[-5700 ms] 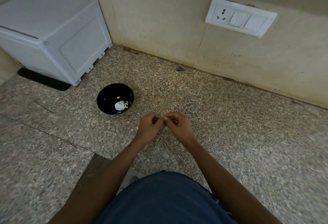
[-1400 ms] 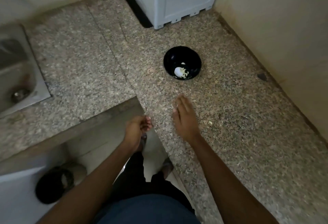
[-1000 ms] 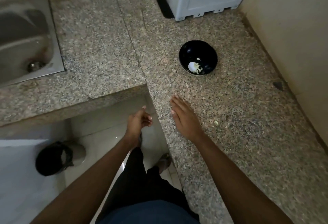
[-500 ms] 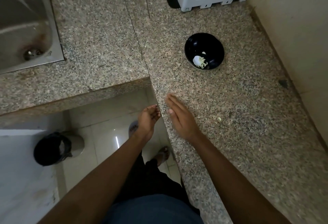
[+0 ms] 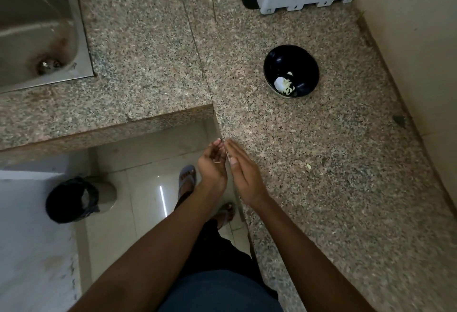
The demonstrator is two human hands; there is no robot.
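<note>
"Since the pale papery peel scraps (image 5: pixel 308 166) weigh next to nothing, I doubt I can pinch them. Where are they?"

"A few lie right of centre on the speckled granite counter (image 5: pixel 346 212). One sliver sits in my left hand (image 5: pixel 212 168), cupped with loosely curved fingers just off the counter edge at centre frame."

"And the right hand (image 5: pixel 243 175)?"

"Flat, fingers straight and together, holding nothing, right beside the left. I judge the scraps flimsy and apt to flutter, so I sweep with the hand's edge, not grip."

"Anything in the way?"

"No. The round black bowl (image 5: pixel 279 61) of white peeled pieces (image 5: pixel 284 84) stands upper right, well apart. The steel sink (image 5: pixel 81 39) is upper left, the black-lined bin (image 5: pixel 71 199) lower left."
</note>
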